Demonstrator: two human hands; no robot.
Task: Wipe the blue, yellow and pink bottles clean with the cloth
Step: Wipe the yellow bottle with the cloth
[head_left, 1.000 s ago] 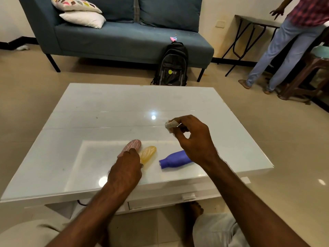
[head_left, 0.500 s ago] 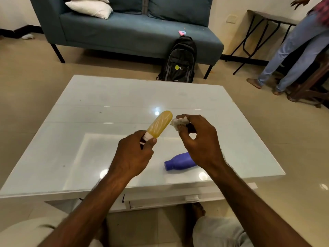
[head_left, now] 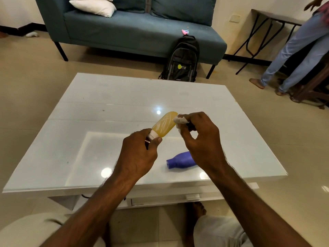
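The cloth is now touching the far end of the yellow bottle, where half a second ago a small gap was showing between them. A second ago that bottle was lying on the table beside the pink one; now it is being held up above the glass, tilted with its base pointing toward one o'clock.

Starting at the left: the left hand is gripping the yellow bottle at its white neck, fingers curled and pressed tight around the cap end, so the cap itself is hiding inside the fist. The pink bottle is not showing anywhere now; whether it is sitting behind that hand I cannot tell.

Moving right, the right hand is pinching the small white cloth between thumb and fingertips, most of the cloth bunching out of sight inside the grip.

Down at five o'clock from the yellow bottle, the blue bottle is lying on its side on the table, neck pointing toward nine o'clock, its base covered by the right wrist.

Far right, a standing person is being cut off by the frame edge, only legs and a hand showing.
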